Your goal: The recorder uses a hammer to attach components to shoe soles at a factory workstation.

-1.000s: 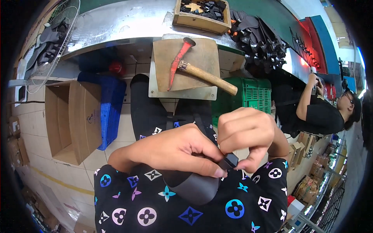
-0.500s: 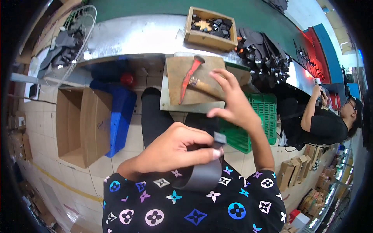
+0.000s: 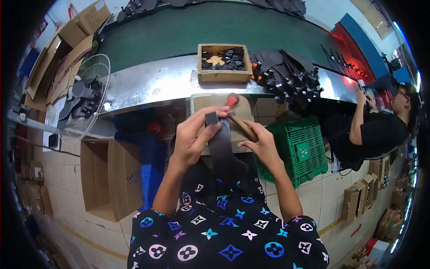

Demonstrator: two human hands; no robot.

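My left hand [image 3: 191,136] pinches a dark grey flat, bendy piece [image 3: 222,151] near its upper end, where a small black block [image 3: 211,118] sticks out by my thumb. The rest of the piece hangs down toward my lap. My right hand [image 3: 265,147] grips the wooden handle of a hammer [image 3: 242,125]. Its red head, smeared by motion, is over the work board [image 3: 244,106], just beyond my left fingertips. Both hands partly cover the board. Whether the hammer touches the piece I cannot tell.
Beyond the board, a wooden box [image 3: 224,77] of small black parts stands on the metal bench edge [image 3: 148,85], beside a pile of dark grey pieces [image 3: 286,74]. A green crate [image 3: 304,152] is at right, a cardboard box [image 3: 105,179] at left. A co-worker [image 3: 378,134] sits far right.
My right hand was open above the hammer and now holds its handle, with the hammer lifted. My left hand has carried the grey piece forward from my lap to the board. The view has shifted.
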